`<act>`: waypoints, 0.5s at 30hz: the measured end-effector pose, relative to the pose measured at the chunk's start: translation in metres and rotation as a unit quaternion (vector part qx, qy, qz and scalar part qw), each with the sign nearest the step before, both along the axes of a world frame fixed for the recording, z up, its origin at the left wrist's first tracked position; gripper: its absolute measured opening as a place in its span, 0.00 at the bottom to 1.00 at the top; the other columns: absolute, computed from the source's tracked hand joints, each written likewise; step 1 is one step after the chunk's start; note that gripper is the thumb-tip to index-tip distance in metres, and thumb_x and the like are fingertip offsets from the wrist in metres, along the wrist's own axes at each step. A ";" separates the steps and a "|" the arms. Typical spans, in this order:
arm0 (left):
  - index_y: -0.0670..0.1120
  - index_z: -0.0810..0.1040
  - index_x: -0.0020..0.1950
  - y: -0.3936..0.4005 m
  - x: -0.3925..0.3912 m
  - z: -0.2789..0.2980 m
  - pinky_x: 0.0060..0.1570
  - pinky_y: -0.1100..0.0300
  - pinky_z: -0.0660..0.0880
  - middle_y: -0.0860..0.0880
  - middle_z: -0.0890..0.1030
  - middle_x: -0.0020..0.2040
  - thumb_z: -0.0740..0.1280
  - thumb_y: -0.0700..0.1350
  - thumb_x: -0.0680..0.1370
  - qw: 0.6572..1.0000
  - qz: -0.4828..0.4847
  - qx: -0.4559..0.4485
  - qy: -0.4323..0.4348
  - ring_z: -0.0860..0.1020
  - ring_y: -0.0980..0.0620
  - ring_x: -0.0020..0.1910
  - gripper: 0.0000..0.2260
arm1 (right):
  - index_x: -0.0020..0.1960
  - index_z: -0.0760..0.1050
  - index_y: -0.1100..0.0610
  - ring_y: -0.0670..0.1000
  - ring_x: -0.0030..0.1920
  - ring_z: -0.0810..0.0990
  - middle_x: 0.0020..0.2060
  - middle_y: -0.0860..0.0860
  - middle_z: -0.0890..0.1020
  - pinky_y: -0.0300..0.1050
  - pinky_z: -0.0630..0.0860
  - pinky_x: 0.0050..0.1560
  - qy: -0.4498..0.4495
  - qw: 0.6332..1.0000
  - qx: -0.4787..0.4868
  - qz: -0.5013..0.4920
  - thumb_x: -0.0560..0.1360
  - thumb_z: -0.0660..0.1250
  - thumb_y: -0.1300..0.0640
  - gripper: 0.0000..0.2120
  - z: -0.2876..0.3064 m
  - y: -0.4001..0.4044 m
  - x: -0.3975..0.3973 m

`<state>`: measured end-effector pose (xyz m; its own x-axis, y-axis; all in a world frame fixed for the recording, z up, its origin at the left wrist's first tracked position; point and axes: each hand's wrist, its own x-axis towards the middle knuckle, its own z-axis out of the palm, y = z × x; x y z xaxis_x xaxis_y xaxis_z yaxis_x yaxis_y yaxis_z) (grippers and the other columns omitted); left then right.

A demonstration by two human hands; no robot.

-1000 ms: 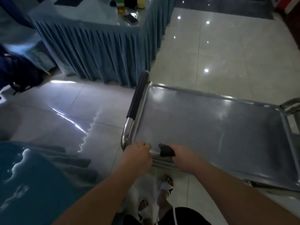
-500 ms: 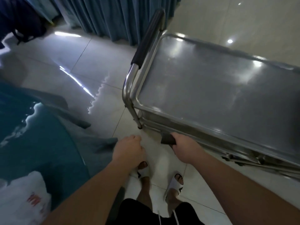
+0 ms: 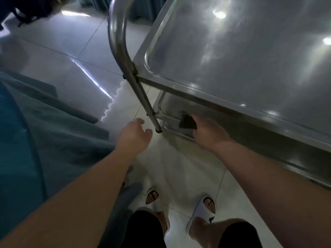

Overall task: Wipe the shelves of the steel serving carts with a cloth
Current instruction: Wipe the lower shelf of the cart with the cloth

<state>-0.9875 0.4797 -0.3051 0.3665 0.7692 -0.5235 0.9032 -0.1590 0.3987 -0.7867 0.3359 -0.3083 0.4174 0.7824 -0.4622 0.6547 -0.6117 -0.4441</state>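
Nearest to us are our knees in dark shorts and our feet in pale slippers on the tiled floor. To our left a teal cloth-covered surface fills the lower corner.

Our left hand hangs above the floor with its fingers loose and spread, holding nothing, just beside the foot of the cart's leg but not touching it.

Our right hand reaches under the top shelf of the cart, fingers curled round a dark cloth. The cloth sits at the near left corner of the lower shelf, close to its rim; we cannot tell whether it presses on the steel.

Above, the top shelf spreads wide to the right, shiny with ceiling lights mirrored in it. The handle bar curves up at its left end.

Farther off, a blue table skirt hangs behind the handle, and a dark bag lies on the floor at the far left.
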 end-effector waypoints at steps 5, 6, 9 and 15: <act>0.53 0.67 0.79 0.041 0.016 -0.069 0.55 0.55 0.77 0.52 0.76 0.71 0.71 0.63 0.78 0.992 0.041 0.055 -0.111 0.77 0.49 0.66 0.33 | 0.71 0.72 0.48 0.62 0.63 0.78 0.65 0.56 0.78 0.59 0.77 0.61 -0.080 0.994 0.077 -0.001 0.79 0.63 0.58 0.21 -0.050 0.049 0.019; 0.54 0.68 0.78 0.047 0.020 -0.077 0.54 0.57 0.76 0.54 0.76 0.69 0.72 0.62 0.78 0.987 0.050 0.061 -0.143 0.77 0.51 0.65 0.31 | 0.71 0.71 0.48 0.62 0.64 0.77 0.65 0.56 0.78 0.59 0.76 0.62 -0.099 0.991 0.094 -0.004 0.80 0.62 0.58 0.20 -0.059 0.061 0.023; 0.53 0.74 0.71 0.060 0.031 -0.096 0.54 0.62 0.74 0.55 0.80 0.64 0.73 0.56 0.80 0.964 0.055 0.064 -0.253 0.79 0.57 0.61 0.22 | 0.71 0.72 0.48 0.59 0.63 0.77 0.64 0.52 0.78 0.59 0.75 0.61 -0.159 0.977 0.141 -0.019 0.82 0.63 0.56 0.17 -0.080 0.095 0.034; 0.50 0.78 0.61 0.069 0.060 -0.121 0.47 0.60 0.80 0.52 0.82 0.49 0.73 0.54 0.80 0.885 0.129 0.106 -0.434 0.82 0.55 0.48 0.13 | 0.68 0.73 0.45 0.58 0.60 0.79 0.61 0.51 0.80 0.61 0.78 0.61 -0.171 0.971 0.169 -0.012 0.82 0.63 0.55 0.16 -0.120 0.160 0.030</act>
<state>-0.9274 0.5491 -0.4259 0.3582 0.9330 0.0353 0.2878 -0.1463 0.9464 -0.7563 0.4958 -0.4279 0.5207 0.8536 -0.0114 0.7872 -0.4853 -0.3805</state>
